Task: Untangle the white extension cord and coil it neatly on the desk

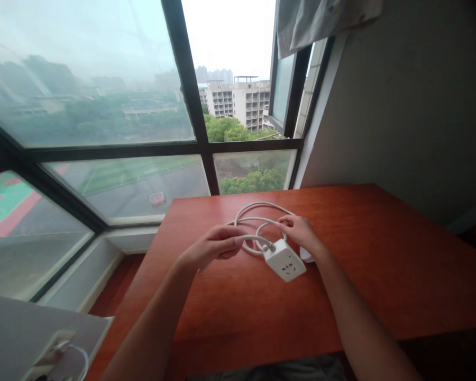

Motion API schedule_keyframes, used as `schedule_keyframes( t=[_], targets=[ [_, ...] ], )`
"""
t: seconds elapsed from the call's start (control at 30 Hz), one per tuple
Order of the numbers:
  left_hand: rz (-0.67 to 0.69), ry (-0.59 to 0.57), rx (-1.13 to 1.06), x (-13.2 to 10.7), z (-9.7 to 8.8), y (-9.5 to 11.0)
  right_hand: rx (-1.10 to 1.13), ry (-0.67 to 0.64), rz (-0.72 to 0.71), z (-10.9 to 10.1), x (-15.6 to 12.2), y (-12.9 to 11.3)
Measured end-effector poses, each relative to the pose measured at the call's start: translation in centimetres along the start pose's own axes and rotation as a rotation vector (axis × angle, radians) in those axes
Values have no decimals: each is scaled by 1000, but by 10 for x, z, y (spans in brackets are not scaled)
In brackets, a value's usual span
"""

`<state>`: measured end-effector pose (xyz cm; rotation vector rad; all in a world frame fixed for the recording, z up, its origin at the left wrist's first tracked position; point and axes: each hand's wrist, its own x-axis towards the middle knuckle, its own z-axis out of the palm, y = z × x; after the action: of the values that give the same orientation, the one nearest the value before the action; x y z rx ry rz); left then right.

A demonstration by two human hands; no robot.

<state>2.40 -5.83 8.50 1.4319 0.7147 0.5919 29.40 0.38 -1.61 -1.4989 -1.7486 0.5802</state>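
Note:
A white extension cord loops over the wooden table, its cable [257, 203] curling between my hands. At one end is a boxy white socket block [285, 260] with outlet holes facing me. My left hand [216, 246] is closed around the cable left of the block. Beyond the block, my right hand [297, 230] pinches another stretch of the cable. Partly hidden by my right wrist lies a small white piece [307, 255], perhaps the plug; I cannot tell for sure.
The reddish-brown table [388, 254] reaches to the windows, whose dark frame [206, 148] runs behind it. A grey cloth [321, 21] hangs at the upper right. On the lower left, a wall outlet [53, 349] has a white plug and wire in it.

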Motion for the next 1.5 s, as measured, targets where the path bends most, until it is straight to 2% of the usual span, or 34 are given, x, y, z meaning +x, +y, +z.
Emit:
schedule_keyframes(
  t=[0.1,0.17,0.37,0.53,0.6,0.73,0.9,1.0,1.17,1.37,1.5],
  targets=[
    [-74,-119,28,4,7,-3,41,-11,21,-3,3,9],
    [-93,-158,45,8,13,-7,44,0,32,-3,4,12],
    [-109,-161,123,18,20,-18,44,53,46,-2,6,13],
    [6,-172,254,19,23,-22,29,113,37,-6,5,4],
    [75,-135,359,18,26,-19,30,142,26,-8,5,1],
    [210,12,625,15,29,-10,49,191,23,-12,5,-4],
    [250,23,860,13,34,-3,51,227,51,-14,4,-5],
    [265,-9,909,13,40,-2,30,236,59,-14,4,-6],
    [208,-115,1003,13,47,-9,29,227,43,-12,5,-3],
    [118,-260,1216,21,43,-33,3,164,29,-10,4,-3],
    [93,-334,1170,26,39,-42,17,116,45,-8,2,-4]
  ],
)
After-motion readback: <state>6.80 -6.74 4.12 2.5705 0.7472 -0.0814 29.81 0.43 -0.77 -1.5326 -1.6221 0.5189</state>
